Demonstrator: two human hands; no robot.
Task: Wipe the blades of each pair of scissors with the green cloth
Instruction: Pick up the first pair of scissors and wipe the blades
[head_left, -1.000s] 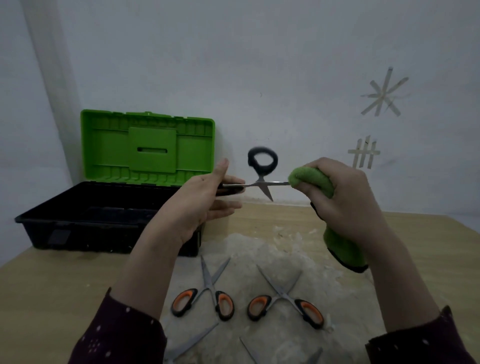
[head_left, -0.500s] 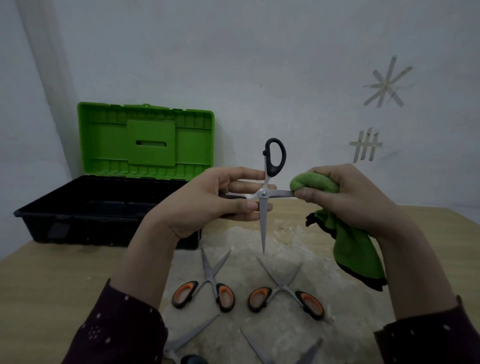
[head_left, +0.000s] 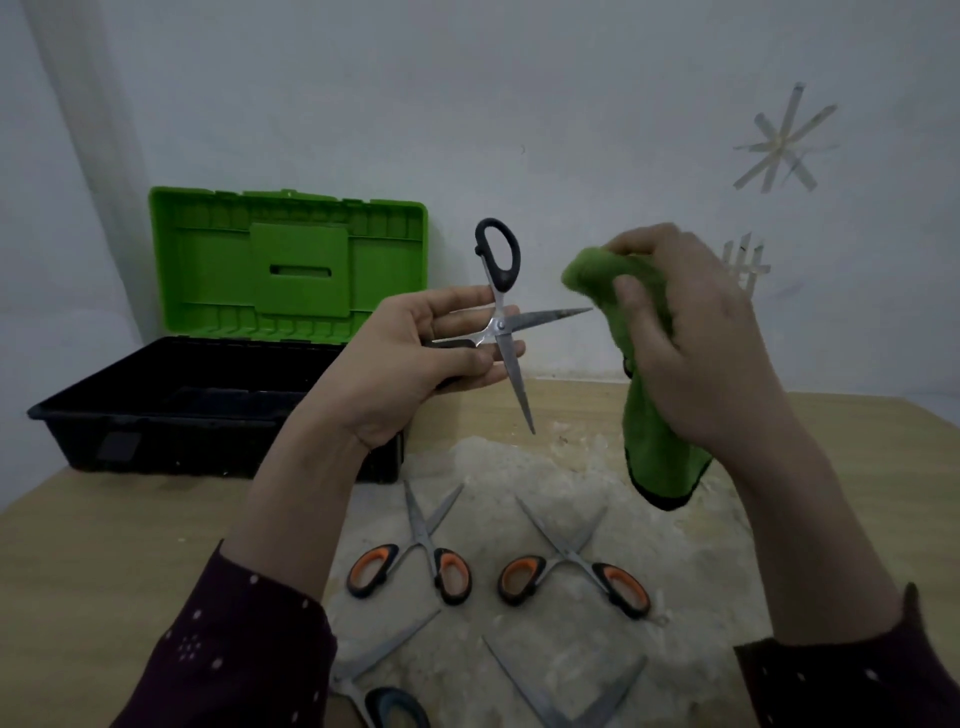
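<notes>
Black scissors (head_left: 501, 325) in left grip (head_left: 415, 358), green cloth (head_left: 654, 447) in right grip (head_left: 691, 353), above wooden table (head_left: 104, 545)

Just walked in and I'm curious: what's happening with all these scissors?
A person is cleaning scissors. The left hand holds an open black-handled pair up over the table, while the right hand grips a green cloth right by one blade's tip. On the table lie other scissors, beside an open toolbox.

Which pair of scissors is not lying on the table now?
The black-handled scissors, which the left hand holds up with blades spread. Every other pair, like the left orange-handled pair and the right orange-handled pair, lies on the table.
</notes>
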